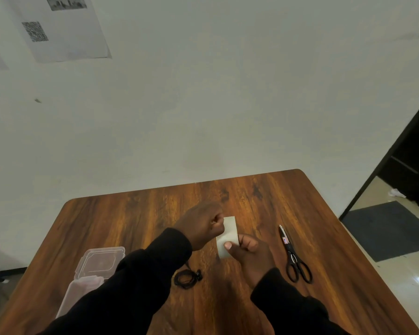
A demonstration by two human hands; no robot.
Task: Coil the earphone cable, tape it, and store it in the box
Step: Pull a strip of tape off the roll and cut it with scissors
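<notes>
Earphone cable (187, 279) lies coiled in a small black loop on the wooden table (324, 238), nearest the wearer, with the buds resting at the coil's right side. It is not held and carries no tape. Plastic box (87, 281), clear, lid hinged open, stands left of the coil, partly hidden by the left sleeve.

Beyond the coil, both hands hold a pale strip of tape (227, 236) above the table. Right hand (248, 250) pinches the strip's near end, thumb pressed on top. Left hand (200, 227) is closed in a fist on the strip's far left edge. The strip's long axis runs away from the wearer, slightly tilted.

Scissors (292, 256), black-handled and closed, lie right of the coil, beyond the right hand and untouched.

Judgement: the coiling appears complete; the taping step is in hand. The coil lies nearer the wearer than the strip and to its left, beneath the left forearm, roughly equally near both hands. The strip must be brought back and down onto it.
</notes>
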